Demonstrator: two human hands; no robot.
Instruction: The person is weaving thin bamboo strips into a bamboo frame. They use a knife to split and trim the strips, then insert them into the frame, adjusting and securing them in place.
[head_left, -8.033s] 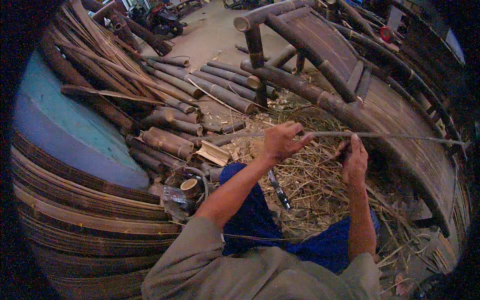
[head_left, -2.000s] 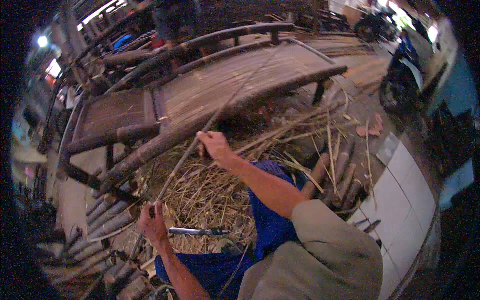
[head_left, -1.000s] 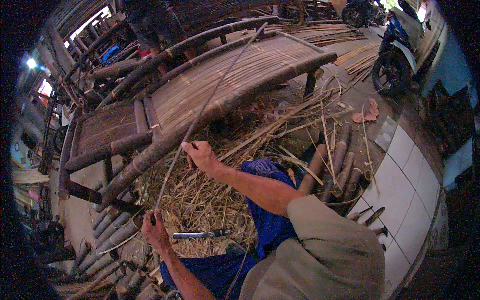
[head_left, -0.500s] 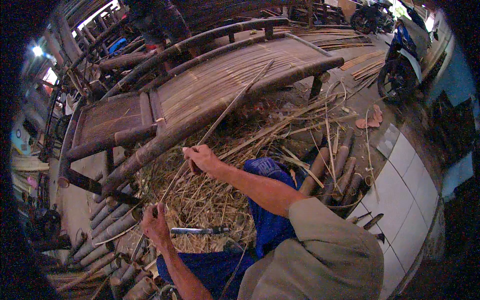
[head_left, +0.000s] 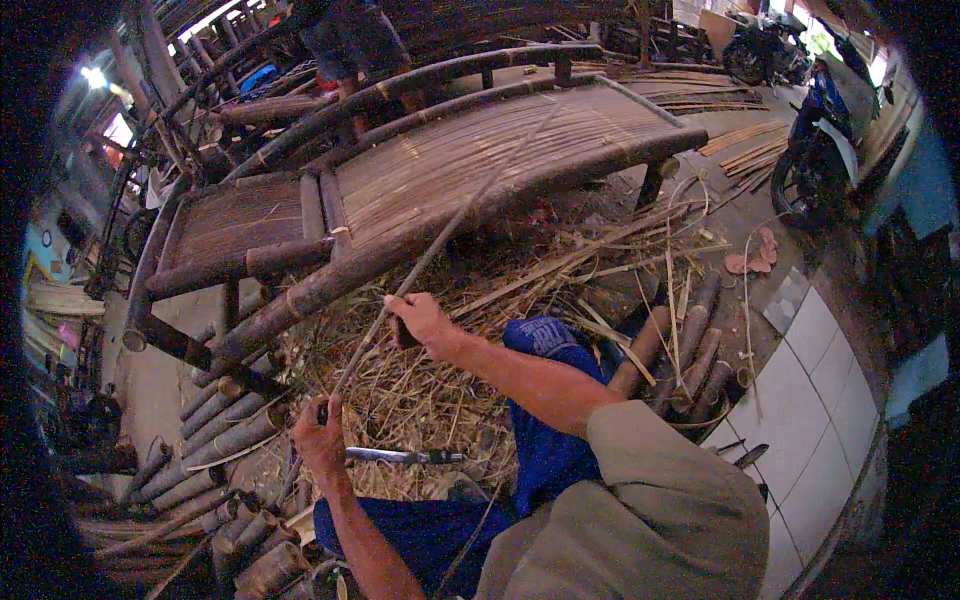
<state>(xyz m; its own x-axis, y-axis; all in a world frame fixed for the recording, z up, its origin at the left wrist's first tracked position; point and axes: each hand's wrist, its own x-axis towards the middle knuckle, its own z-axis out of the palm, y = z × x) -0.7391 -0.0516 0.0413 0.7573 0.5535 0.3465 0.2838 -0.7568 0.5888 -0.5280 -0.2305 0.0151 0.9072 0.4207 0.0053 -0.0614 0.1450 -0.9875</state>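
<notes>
A long thin bamboo strip [head_left: 436,243] slants from my lap side up and away, its far part over the bamboo bench [head_left: 420,170]. My left hand [head_left: 320,440] pinches it near the lower left, with fingers closed. Higher up, my right hand [head_left: 422,325] is closed round the same strip, thumb laid along it. A knife [head_left: 395,456] with a shiny blade lies by my blue-clad legs, beside my left wrist. Under both hands spreads a heap of bamboo shavings [head_left: 420,410].
Cut bamboo poles [head_left: 235,425] are stacked at the left, and short tubes [head_left: 690,350] lie to the right of my knee. White floor tiles [head_left: 810,400] are at the right. A motorcycle [head_left: 810,150] stands at the far right. Beyond the bench a person's legs [head_left: 360,50] show.
The view has shifted slightly, so the bench sits a little lower and farther right. Both hands keep their hold on the strip, which appears steeper. The person behind the bench shows more clearly.
</notes>
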